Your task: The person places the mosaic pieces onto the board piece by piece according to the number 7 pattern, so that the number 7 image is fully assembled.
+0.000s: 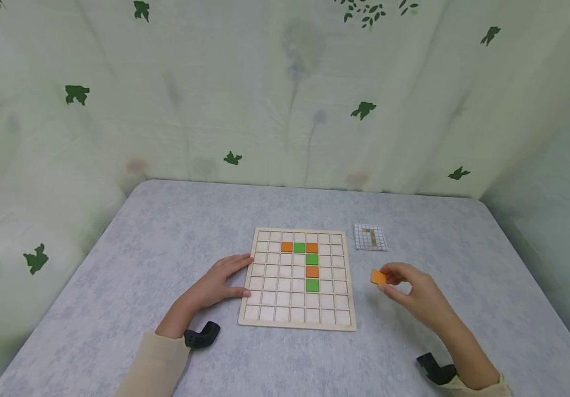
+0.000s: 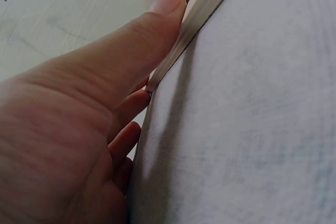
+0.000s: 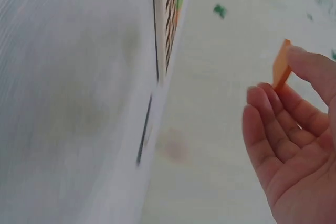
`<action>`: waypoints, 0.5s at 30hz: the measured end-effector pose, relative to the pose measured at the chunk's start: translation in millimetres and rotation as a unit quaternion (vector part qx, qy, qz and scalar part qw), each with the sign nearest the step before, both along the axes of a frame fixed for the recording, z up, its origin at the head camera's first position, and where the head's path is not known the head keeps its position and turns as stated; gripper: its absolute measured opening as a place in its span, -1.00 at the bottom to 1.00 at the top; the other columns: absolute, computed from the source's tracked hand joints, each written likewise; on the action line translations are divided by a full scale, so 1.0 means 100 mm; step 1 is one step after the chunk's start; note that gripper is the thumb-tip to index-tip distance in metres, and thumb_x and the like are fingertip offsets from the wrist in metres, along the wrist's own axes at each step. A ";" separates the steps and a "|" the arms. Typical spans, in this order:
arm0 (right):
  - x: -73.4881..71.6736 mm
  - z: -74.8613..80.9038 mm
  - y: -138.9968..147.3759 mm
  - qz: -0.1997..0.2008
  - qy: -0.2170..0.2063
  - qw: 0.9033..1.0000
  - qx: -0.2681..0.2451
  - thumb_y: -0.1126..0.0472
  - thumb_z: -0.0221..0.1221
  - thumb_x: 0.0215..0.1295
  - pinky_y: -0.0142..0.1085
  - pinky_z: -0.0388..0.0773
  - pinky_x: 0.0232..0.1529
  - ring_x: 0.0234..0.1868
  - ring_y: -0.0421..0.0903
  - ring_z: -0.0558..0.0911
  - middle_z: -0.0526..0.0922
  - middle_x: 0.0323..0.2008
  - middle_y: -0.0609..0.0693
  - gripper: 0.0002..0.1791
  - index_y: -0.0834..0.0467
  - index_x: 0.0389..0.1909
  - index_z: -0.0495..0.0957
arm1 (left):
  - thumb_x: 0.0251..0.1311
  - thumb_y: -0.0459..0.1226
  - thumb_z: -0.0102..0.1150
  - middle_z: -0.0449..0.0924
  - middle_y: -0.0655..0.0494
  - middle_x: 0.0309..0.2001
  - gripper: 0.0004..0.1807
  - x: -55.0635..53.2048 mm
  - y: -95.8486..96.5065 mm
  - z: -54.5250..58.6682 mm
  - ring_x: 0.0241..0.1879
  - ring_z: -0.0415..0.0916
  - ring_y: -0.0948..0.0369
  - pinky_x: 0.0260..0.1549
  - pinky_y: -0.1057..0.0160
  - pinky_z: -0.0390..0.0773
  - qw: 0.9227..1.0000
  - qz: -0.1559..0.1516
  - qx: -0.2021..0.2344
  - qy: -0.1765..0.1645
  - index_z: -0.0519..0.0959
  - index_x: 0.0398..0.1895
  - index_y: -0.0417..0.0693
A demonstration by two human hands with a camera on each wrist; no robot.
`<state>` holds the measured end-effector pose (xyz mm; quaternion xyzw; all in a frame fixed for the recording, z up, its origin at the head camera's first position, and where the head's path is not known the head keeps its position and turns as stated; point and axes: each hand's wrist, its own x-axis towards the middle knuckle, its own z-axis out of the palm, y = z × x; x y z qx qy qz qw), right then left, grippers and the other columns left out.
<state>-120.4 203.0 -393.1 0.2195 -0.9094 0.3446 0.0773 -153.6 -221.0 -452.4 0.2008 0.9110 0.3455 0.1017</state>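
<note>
My right hand pinches an orange square tile between thumb and fingers, to the right of the wooden grid board. In the right wrist view the same orange tile stands on edge between the thumb and fingertips, above the table. My left hand rests at the board's left edge, its thumb and fingers spread along the frame. The left wrist view shows the thumb against the board's side. Orange and green tiles fill several cells, in a short row with a column running down from its right end.
A small card printed with a grid pattern lies on the table beyond the board's right side. Behind the table hangs a pale cloth with green bird prints. Black wrist-worn devices sit on both wrists.
</note>
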 end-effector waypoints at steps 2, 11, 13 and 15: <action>-0.03 -0.03 -0.16 0.022 0.007 1.000 -0.018 0.32 0.31 0.00 -0.19 0.53 -0.33 -0.33 -0.22 0.52 0.56 -0.28 -0.10 -0.67 0.19 -0.16 0.52 | -0.12 0.12 0.26 0.09 0.04 0.33 -0.10 0.00 0.00 0.00 0.30 -0.09 -0.04 0.16 -0.13 -0.01 1.000 0.001 0.000 -0.002 0.20 0.32 0.00; -0.10 -0.33 -0.72 0.100 -0.079 0.989 -0.072 0.28 0.29 0.04 -0.35 0.52 -0.33 -0.37 -0.24 0.50 0.53 -0.31 -0.12 -0.72 0.20 -0.19 0.53 | -0.11 0.10 0.27 0.09 0.05 0.33 -0.10 0.00 0.01 0.01 0.31 -0.09 -0.03 0.16 -0.13 -0.01 1.000 0.004 0.000 -0.003 0.20 0.33 0.00; -0.10 -0.41 -0.80 0.107 -0.095 0.987 -0.074 0.23 0.27 0.07 -0.37 0.50 -0.32 -0.37 -0.25 0.48 0.52 -0.33 -0.15 -0.73 0.17 -0.18 0.54 | -0.11 0.10 0.27 0.09 0.04 0.33 -0.10 0.00 0.01 0.01 0.30 -0.09 -0.04 0.16 -0.13 0.00 1.000 0.003 0.000 -0.001 0.20 0.33 -0.01; -0.09 -0.47 -0.86 0.109 -0.104 0.986 -0.069 0.17 0.27 0.08 -0.40 0.48 -0.31 -0.35 -0.27 0.47 0.51 -0.33 -0.19 -0.74 0.13 -0.18 0.54 | -0.11 0.10 0.26 0.09 0.01 0.33 -0.10 0.01 0.01 0.01 0.30 -0.08 -0.06 0.15 -0.15 0.00 1.000 0.002 0.000 0.001 0.20 0.33 -0.03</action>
